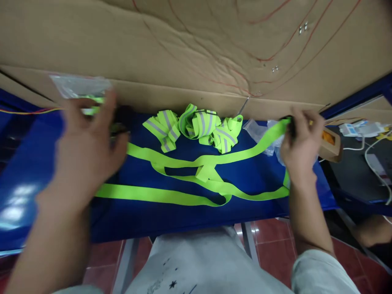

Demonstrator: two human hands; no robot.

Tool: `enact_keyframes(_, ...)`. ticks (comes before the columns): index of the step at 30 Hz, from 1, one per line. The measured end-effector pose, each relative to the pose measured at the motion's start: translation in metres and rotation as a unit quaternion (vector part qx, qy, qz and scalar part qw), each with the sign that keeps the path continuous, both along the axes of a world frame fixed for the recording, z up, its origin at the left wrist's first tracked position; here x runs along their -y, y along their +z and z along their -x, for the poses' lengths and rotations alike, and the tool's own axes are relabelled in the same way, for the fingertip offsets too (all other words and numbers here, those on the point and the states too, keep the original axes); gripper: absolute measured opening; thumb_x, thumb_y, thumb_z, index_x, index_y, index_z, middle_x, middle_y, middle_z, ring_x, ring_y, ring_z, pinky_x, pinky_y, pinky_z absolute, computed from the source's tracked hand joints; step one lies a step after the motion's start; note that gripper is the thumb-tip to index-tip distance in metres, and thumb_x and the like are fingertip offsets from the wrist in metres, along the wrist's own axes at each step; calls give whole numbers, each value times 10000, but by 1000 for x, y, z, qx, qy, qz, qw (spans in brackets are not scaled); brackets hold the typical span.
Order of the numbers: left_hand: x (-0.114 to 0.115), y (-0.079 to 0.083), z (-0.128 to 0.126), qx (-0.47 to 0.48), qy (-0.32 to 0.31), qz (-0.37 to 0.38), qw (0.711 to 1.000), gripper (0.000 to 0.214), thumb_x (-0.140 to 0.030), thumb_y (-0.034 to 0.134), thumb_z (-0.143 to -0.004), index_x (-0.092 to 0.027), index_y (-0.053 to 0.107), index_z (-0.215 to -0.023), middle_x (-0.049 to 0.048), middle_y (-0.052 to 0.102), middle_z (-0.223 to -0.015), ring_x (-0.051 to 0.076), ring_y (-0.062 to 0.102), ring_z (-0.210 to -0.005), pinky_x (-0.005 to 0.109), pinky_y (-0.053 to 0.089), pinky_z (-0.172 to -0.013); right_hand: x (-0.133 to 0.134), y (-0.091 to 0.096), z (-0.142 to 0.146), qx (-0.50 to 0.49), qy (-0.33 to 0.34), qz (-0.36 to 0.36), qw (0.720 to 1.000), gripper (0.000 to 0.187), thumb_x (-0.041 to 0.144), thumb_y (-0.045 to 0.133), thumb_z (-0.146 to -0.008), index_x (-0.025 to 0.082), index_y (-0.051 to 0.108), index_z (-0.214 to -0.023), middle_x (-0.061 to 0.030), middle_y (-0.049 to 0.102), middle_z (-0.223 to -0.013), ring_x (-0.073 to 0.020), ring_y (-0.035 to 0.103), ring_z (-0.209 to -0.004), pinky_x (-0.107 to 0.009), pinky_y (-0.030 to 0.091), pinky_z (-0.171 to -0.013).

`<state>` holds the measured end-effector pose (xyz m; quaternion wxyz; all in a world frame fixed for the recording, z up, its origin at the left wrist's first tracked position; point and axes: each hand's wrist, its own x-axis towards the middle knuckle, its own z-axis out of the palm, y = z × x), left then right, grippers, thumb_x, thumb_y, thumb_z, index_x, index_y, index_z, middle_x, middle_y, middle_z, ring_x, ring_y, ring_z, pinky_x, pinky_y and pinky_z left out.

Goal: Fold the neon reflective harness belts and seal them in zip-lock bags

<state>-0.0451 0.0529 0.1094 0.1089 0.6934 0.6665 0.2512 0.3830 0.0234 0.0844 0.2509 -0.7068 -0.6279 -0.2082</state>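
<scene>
A fluorescent green strap harness (171, 194) lies spread across the blue tabletop in several looping bands. My right hand (301, 143) pinches a dark fitting, perhaps a buckle, at the right end of its upper band, raised off the table. Blurred by motion, my left hand (85, 139) is over the left end of the harness, thumb and fingers apart. A dark object by its thumb is too blurred to name. Just beyond those fingers is a clear plastic bag (81, 85) with green material near it. Several bundled green straps with grey stripes (208, 126) lie behind the harness.
A cardboard panel (183, 53) with red lines stands along the back of the blue table (171, 224). To the right are crumpled clear bags (259, 132), a small cardboard box (332, 143) and white cables (369, 157). Another person's blurred hand (372, 230) appears at the right edge.
</scene>
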Motion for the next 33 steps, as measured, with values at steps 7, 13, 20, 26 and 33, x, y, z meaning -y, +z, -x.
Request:
enact_keyframes(7,-36,-15,-97,31,-109,-127,985,704,-272,661,-906,-245,416,-1565,195,464,-1430,418,596,-1260,632,564,-1011,-51,25,141,-11,119,120,986,739,50,421,-902,303,442,-1596,-121,587,-1456,-319,611,-1248,-427,630,-875)
enact_keyframes(13,-44,-32,-119,106,-171,-130,971,705,-332,637,-956,-179,369,-1590,201,448,-1381,364,605,-1249,596,501,-1109,-71,15,160,-48,120,92,987,756,21,373,-912,305,427,-1611,-132,567,-1374,-298,583,-1266,-449,616,-952)
enact_keyframes(20,-50,-49,-119,153,-181,-142,961,729,-550,603,-987,-205,378,-1588,184,443,-1372,327,595,-1217,540,496,-1129,-86,8,157,-71,98,112,986,806,-4,337,-886,291,374,-1635,-139,537,-1383,-308,560,-1300,-516,569,-1030)
enact_keyframes(26,-51,-52,-120,161,-173,-176,956,773,-631,593,-966,-193,404,-1574,188,452,-1359,347,520,-1309,555,430,-1194,-86,4,157,-59,91,108,988,779,21,322,-931,335,333,-1644,-121,523,-1386,-289,556,-1326,-455,575,-1009)
enact_keyframes(33,-43,-53,-117,140,-174,-169,960,807,-681,542,-965,-190,399,-1590,190,449,-1352,358,531,-1297,555,461,-1164,-82,3,155,-41,84,121,988,795,19,354,-943,344,294,-1666,-113,503,-1451,-288,529,-1383,-455,520,-1093)
